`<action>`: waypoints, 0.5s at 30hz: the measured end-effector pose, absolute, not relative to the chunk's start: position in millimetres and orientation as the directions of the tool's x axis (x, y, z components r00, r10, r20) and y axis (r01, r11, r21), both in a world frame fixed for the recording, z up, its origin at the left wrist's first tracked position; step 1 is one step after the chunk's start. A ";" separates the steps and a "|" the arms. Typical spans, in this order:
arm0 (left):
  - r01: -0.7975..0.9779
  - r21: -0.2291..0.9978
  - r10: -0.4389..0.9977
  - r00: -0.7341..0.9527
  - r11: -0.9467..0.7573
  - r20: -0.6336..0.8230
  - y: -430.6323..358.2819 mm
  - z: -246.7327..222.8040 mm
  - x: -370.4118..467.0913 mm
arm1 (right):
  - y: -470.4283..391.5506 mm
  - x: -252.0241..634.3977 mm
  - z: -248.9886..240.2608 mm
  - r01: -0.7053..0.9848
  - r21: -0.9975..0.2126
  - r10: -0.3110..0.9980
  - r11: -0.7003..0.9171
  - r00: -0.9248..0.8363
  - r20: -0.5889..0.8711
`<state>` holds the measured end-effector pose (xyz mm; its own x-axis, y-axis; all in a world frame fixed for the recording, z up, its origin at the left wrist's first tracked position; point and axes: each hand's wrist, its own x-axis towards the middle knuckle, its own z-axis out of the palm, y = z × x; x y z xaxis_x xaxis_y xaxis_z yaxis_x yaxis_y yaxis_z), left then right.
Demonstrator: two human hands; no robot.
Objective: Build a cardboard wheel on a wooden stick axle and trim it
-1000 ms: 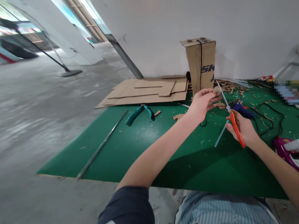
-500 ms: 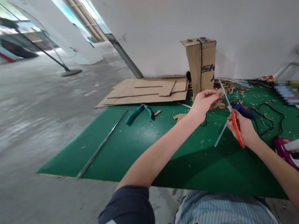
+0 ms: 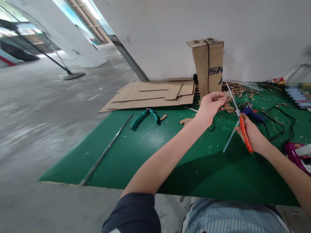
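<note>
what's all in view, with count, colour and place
round piece: one, brown, in left fingers
scissors: one, orange-handled, in right fingers
box: one, brown, before wall
cardboard sheets: several, brown, left of box
scraps: many, brown, right of box
pliers: one pair, teal, on table
rods: bundle, count unclear, grey, table's left
stick: one, translucent, near right fingers
corded tool: one, blue, right of scissors
device: one, purple, right edge
stand: one, dark, floor, upper left
table: one, green, centre
wall: one, white, behind table
striped fabric: one, blue, bottom right
sleeve: one, dark, bottom centre
left fingers: one set, bare, pinching round piece
right fingers: one set, bare, holding scissors
</note>
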<state>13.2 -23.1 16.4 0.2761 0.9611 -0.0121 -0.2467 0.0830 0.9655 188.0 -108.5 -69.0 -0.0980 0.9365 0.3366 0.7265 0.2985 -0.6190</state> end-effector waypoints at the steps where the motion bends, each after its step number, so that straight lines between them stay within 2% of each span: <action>1: -0.248 0.966 0.961 0.276 0.069 0.002 -22.6 16.5 12.9 | -108.5 187.8 -69.2 0.715 -0.638 0.944 0.284 -0.091 0.318; 4: -0.247 0.968 0.961 0.275 0.042 0.029 -22.2 17.1 11.9 | -108.2 186.8 -69.3 0.697 -0.665 0.948 0.268 -0.066 0.312; 15: -0.202 0.978 0.955 0.277 -0.052 0.108 -20.5 19.7 7.6 | -102.6 191.7 -72.9 0.744 -0.634 0.962 0.211 -0.044 0.268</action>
<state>7.6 -20.5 19.7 0.2772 0.9547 0.1084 -0.2022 -0.0523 0.9779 191.7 -102.6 -72.9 -0.0445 0.9624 0.2679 0.7441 0.2108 -0.6340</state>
